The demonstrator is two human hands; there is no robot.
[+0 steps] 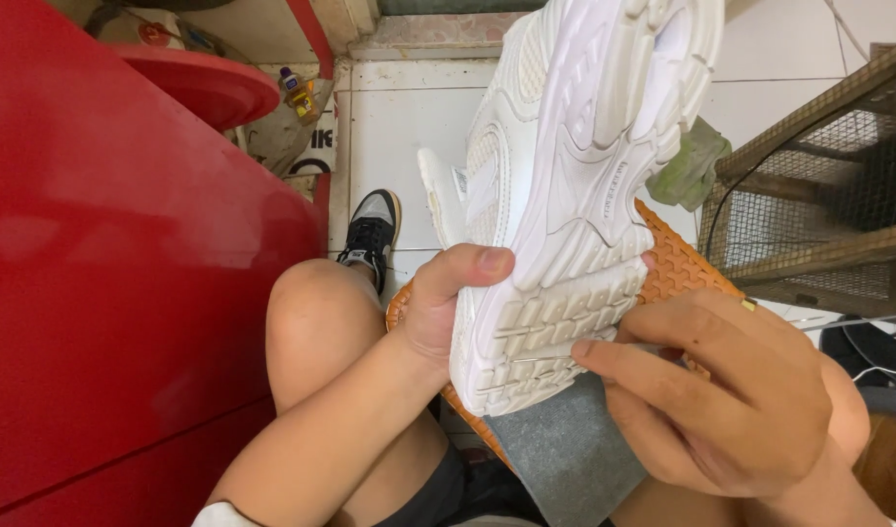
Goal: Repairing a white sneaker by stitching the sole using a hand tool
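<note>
White tiled floor (pixel 409 117) with black-and-grey sneaker (pixel 372 234), green rag (pixel 696 166), perhaps a wire cage (pixel 828 195).

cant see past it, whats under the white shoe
Under the white shoe: an orange mat and a grey sheet. The shoe and right hand cover the mat's middle.

Place: corner of a home, most likely a back room or a washing and storage area, not a shop or a workshop.
Floor: white ceramic tiles (pixel 409 127) with grey joints, a little dirty.
Left side: large glossy red body (pixel 106 254), maybe a vehicle or a tank, cannot tell which.
Right side: wooden cage with wire mesh (pixel 818 195), standing on the floor.
Household things: small plastic bottle (pixel 298 93) near the wall, green cloth (pixel 696 166) lying on the tiles.
Seat: low position close to the floor, bare knee (pixel 316 312) raised.
</note>
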